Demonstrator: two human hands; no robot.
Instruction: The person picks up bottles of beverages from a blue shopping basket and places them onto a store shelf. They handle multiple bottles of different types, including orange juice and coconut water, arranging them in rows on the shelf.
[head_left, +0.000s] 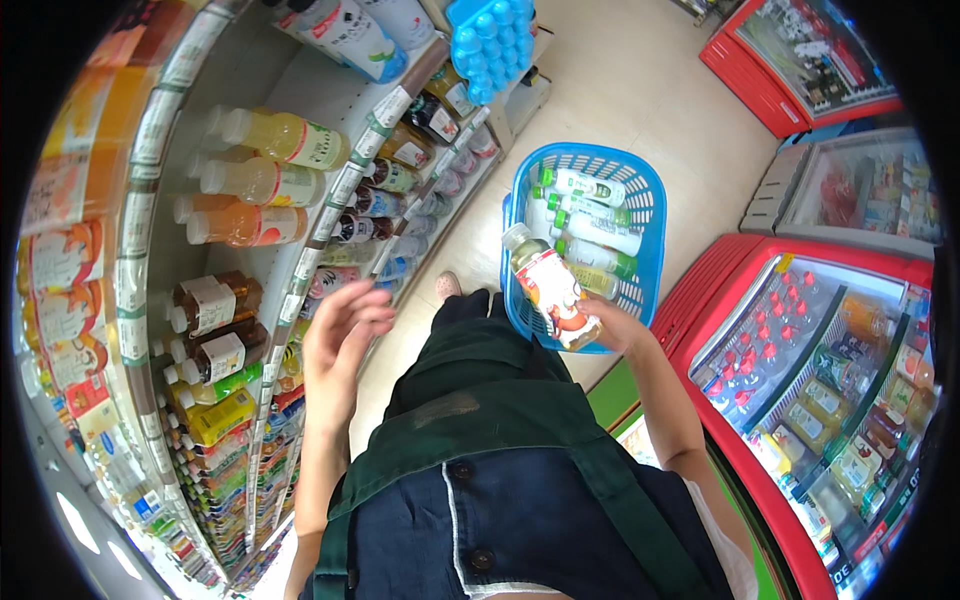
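My right hand (611, 324) grips the lower part of a plastic drink bottle (551, 292) with a whitish cap, pale liquid and a red, white and orange label. The bottle tilts over the near side of a blue plastic shopping basket (657, 217). Inside the basket lie several white bottles (600, 232) with green caps, and a yellow-labelled bottle (592, 280). My left hand (346, 322) is raised beside the shelves with its fingers slightly curled and holds nothing. Near it, on the shelf, lie orange drink bottles (251, 225) and dark tea-coloured bottles (225, 358).
Shelves with price-tag rails (330, 202) and many drink bottles run along the left. Blue ball-shaped packaging (491, 45) hangs at the shelf end. Red chest coolers (750, 300) holding bottles stand on the right. A pink shoe (448, 286) shows on the pale floor (600, 82).
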